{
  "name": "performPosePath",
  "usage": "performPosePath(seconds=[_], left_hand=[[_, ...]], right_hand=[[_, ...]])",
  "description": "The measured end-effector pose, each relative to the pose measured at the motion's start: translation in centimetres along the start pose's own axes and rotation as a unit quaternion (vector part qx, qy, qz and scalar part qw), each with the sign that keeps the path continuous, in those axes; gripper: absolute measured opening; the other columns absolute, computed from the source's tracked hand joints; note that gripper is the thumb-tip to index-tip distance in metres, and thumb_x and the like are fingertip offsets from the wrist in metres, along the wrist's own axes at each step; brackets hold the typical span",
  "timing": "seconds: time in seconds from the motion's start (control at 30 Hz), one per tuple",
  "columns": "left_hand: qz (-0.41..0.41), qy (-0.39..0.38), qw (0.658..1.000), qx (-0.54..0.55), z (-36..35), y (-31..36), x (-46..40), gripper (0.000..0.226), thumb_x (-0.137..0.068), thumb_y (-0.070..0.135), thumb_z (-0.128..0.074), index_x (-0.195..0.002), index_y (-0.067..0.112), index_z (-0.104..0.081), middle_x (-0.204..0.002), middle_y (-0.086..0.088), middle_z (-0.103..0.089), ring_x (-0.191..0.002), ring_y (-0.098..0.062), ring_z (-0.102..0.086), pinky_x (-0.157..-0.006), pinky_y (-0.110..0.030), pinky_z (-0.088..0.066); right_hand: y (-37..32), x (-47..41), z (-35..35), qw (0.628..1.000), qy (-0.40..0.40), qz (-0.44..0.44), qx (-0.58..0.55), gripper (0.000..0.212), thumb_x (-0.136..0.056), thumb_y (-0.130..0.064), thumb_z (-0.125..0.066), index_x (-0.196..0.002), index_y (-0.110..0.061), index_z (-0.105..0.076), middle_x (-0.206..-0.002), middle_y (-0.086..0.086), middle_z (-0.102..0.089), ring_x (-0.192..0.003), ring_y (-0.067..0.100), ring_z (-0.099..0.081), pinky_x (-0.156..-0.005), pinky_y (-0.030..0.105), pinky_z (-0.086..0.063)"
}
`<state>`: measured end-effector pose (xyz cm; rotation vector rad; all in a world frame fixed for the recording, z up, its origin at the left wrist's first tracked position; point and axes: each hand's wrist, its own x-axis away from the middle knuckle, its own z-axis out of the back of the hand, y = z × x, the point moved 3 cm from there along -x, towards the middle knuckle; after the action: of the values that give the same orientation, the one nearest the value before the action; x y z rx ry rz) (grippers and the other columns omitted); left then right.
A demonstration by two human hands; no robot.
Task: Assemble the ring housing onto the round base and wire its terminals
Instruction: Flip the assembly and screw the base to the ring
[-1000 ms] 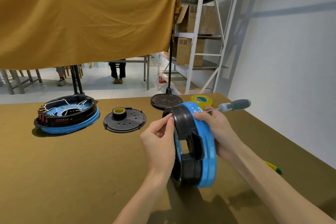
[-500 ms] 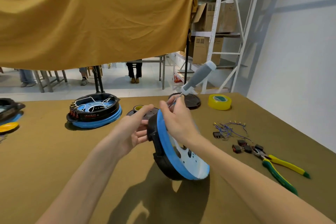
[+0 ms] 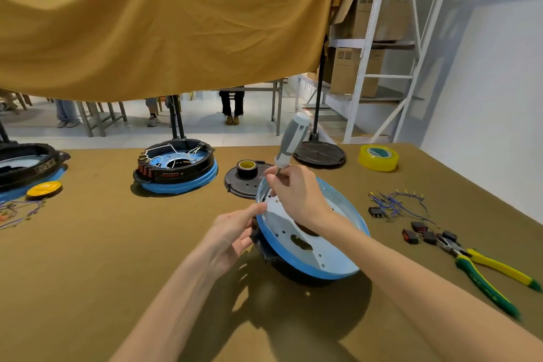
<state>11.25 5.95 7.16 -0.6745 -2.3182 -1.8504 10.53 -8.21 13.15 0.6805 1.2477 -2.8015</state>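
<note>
So the round blue-rimmed base with the pale perforated plate (image 3: 308, 232) is flipped underside-up and tilted on the brown felt-covered table (image 3: 117, 288), with the black plastic ring housing (image 3: 289, 269) tucked beneath it, only peeking out at the near and left edge; the whole unit sits right in front of the person, between the two forearms.

The thing everything hangs on: the grey-handled screwdriver (image 3: 289, 142) stands almost upright, handle leaning a bit up and to the right, its long axis pointing down into the far-left part of the plate where the small holes are; the tip itself is hidden behind the fingers, so I can't tell whether it's seated in a screw.

The right hand (image 3: 296, 194) is the one on the job; its fingers are curled round the lower end of the handle, wrist arched over the plate; the left hand (image 3: 235, 232) comes in from the left side, thumb and fingers pinching the blue rim and the housing edge to steady the tilt.

My guess is the next bit is driving a screw through the plate into the housing; the risk is the tilted stack rocking under the push.
</note>
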Motion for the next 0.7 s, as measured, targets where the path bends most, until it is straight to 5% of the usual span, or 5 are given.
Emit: performPosePath(seconds=[0.1,0.27,0.4,0.57,0.7], left_hand=[[-0.034,-0.01,0.998,-0.055,-1.3,-0.9,-0.4,0.04,-0.082,0.038,-0.082,-0.115,0.019,-0.07,-0.128,-0.006,-0.068,-0.124,-0.026,-0.059,-0.116,-0.048,-0.044],[-0.077,-0.029,0.992,-0.092,-2.2,-2.1,-1.4,0.081,-0.087,0.042,-0.078,-0.157,0.031,-0.037,-0.146,-0.01,-0.051,-0.124,-0.028,-0.058,-0.107,-0.046,-0.052],[-0.051,-0.045,0.994,-0.088,-2.7,-3.5,-1.9,0.087,-0.084,0.045,-0.079,-0.157,0.027,-0.035,-0.152,-0.016,-0.05,-0.128,-0.034,-0.06,-0.105,-0.051,-0.054],[-0.038,-0.064,0.995,-0.073,-3.2,-5.0,-3.0,0.103,-0.067,0.055,-0.08,-0.156,0.024,-0.038,-0.152,-0.016,-0.051,-0.126,-0.034,-0.062,-0.104,-0.053,-0.054],[-0.025,-0.075,0.995,-0.058,-2.8,-5.6,-4.3,0.102,-0.067,0.053,-0.084,-0.154,0.019,-0.042,-0.147,-0.015,-0.056,-0.121,-0.033,-0.066,-0.103,-0.053,-0.055]], right_hand=[[0.6,-0.3,0.7,0.999,0.043,-0.003,-0.02,0.015,-0.101,-0.015,-0.06,-0.108,-0.012,-0.074,-0.083,0.0,-0.073,-0.073,0.007,-0.069,-0.067,0.013,-0.053],[2.1,-0.4,1.3,0.997,0.063,-0.009,-0.036,0.01,-0.094,-0.016,-0.071,-0.104,-0.017,-0.069,-0.072,-0.006,-0.072,-0.066,0.006,-0.071,-0.067,0.029,-0.059],[3.7,0.0,2.2,0.996,0.064,-0.005,-0.056,0.041,-0.087,-0.009,-0.077,-0.113,-0.02,-0.047,-0.069,0.004,-0.07,-0.063,0.013,-0.071,-0.063,0.034,-0.061],[4.0,-0.2,3.4,0.991,0.085,-0.03,-0.094,0.031,-0.089,-0.033,-0.074,-0.104,-0.014,-0.055,-0.087,0.01,-0.065,-0.08,0.027,-0.065,-0.076,0.048,-0.059],[3.5,-0.8,5.4,0.986,0.123,-0.02,-0.107,0.026,-0.099,-0.046,-0.058,-0.094,-0.021,-0.057,-0.075,-0.014,-0.064,-0.07,0.01,-0.059,-0.068,0.04,-0.052]])
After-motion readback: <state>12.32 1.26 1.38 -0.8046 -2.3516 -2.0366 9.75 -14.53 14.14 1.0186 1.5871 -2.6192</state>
